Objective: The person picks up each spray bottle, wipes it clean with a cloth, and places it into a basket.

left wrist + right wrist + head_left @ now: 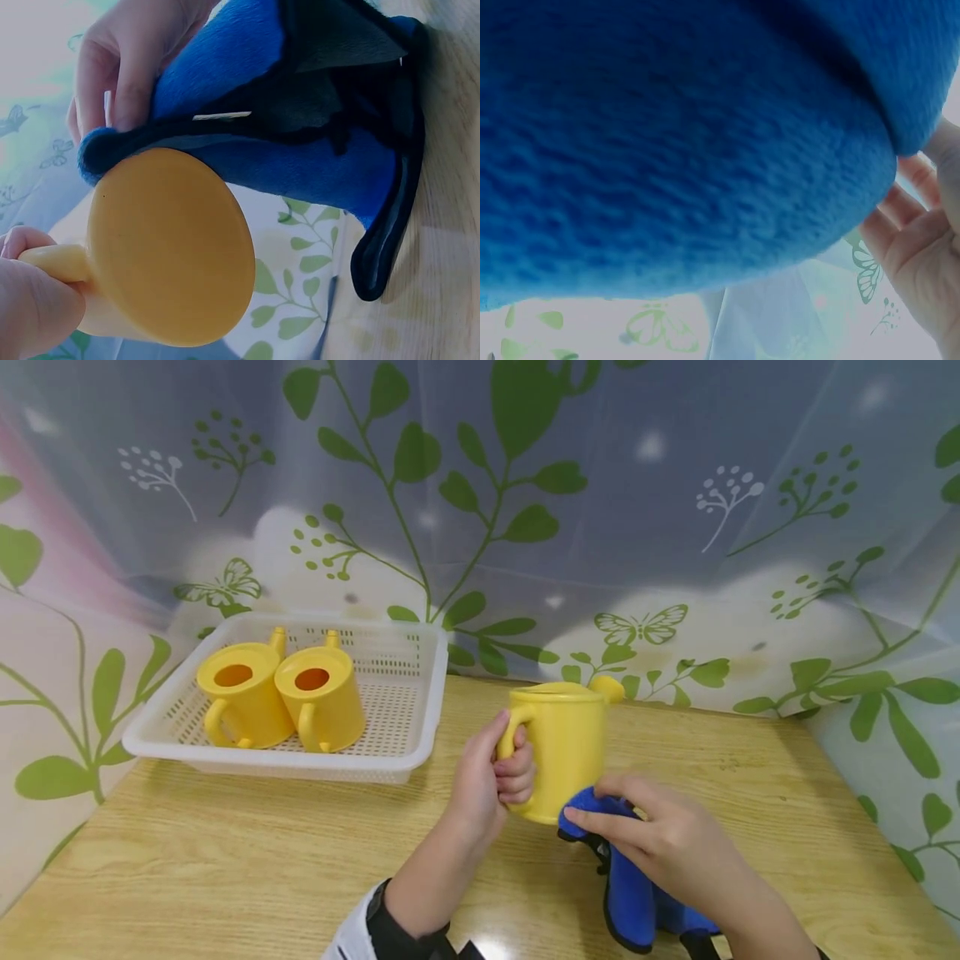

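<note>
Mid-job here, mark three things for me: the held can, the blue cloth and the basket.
Held can (566, 752): head view, on the side of its body.
Blue cloth (632, 897): head view, on its hanging part.
Basket (300, 763): head view, on its front rim.

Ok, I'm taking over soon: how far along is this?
Possibly done: two yellow watering cans sit in the white plastic basket, though wiping can't be confirmed. In hand: the left hand grips a third watering can; the right hand holds a blue cloth against it near the base. Likely left: finish wiping and set it down, since it's held above the table.
</note>
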### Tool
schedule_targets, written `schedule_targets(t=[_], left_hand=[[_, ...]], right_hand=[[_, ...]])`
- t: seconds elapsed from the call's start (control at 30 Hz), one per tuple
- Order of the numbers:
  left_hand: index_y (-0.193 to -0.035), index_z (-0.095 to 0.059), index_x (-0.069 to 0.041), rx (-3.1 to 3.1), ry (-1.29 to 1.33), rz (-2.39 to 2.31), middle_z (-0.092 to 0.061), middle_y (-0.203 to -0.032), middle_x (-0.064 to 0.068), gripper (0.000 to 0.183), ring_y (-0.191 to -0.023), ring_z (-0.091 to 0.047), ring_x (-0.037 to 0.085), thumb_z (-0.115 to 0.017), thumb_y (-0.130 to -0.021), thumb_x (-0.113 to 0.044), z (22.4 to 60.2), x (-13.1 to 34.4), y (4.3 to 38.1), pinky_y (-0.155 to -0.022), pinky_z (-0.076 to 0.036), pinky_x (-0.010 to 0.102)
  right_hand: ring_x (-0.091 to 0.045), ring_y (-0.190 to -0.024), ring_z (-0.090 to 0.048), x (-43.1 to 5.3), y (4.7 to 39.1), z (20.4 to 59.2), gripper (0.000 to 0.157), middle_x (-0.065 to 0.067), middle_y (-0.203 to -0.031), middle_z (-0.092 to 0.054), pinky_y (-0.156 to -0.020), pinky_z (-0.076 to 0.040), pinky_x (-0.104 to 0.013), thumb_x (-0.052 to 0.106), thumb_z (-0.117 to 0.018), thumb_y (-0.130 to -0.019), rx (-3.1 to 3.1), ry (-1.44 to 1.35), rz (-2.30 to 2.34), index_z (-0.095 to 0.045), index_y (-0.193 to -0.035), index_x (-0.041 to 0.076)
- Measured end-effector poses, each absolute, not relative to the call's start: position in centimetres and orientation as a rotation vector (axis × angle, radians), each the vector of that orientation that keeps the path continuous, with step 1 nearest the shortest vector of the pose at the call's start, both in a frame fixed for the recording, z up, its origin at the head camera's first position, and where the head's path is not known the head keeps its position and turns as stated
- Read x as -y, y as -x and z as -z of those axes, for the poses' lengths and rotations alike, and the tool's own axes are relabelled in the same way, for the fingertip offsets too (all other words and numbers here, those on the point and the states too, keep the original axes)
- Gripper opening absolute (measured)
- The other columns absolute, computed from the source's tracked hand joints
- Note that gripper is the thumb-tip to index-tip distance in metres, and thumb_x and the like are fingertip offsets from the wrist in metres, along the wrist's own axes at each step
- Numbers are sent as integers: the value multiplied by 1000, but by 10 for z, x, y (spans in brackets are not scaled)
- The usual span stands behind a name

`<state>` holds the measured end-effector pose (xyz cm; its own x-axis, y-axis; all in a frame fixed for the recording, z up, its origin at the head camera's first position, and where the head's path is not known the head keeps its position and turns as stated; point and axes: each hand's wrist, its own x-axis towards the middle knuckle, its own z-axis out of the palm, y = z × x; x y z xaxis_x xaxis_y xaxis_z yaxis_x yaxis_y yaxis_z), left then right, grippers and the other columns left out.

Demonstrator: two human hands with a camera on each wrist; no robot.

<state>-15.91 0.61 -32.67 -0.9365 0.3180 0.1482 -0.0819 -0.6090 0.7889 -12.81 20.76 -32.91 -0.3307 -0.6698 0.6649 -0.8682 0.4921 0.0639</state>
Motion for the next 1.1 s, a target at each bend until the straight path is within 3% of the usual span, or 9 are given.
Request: schedule_targets(t=[0.63,0.93,1.1], left_hand=[[-69,-35,-17,-1268,-452,-2538,-26,-45,-15,35,-39,-19,2,-24,-99,-30,328,-10,156,-38,-12,19],[-69,-35,-16,-1251,-532,-2458,-25,-45,-15,33,-39,-18,2,-24,-99,-28,330,-18,152,-37,-12,18],[-68,-35,-15,-1246,-595,-2420,-24,-45,-12,35,-38,-17,3,-25,-99,-28,330,-21,149,-36,-10,21]], right_hand=[[-15,-76,-57,-214,126,325,35,-8,-100,-59,-54,-43,-20,26,-30,-101,2188,-1077,-367,-64,-111,25],[-21,-75,-58,-214,133,325,31,-14,-96,-61,-57,-48,-31,24,-39,-99,2010,-852,-401,-69,-100,17],[-24,-82,-58,-218,137,324,30,-18,-94,-61,-66,-47,-23,25,-44,-97,1951,-776,-503,-70,-99,11]])
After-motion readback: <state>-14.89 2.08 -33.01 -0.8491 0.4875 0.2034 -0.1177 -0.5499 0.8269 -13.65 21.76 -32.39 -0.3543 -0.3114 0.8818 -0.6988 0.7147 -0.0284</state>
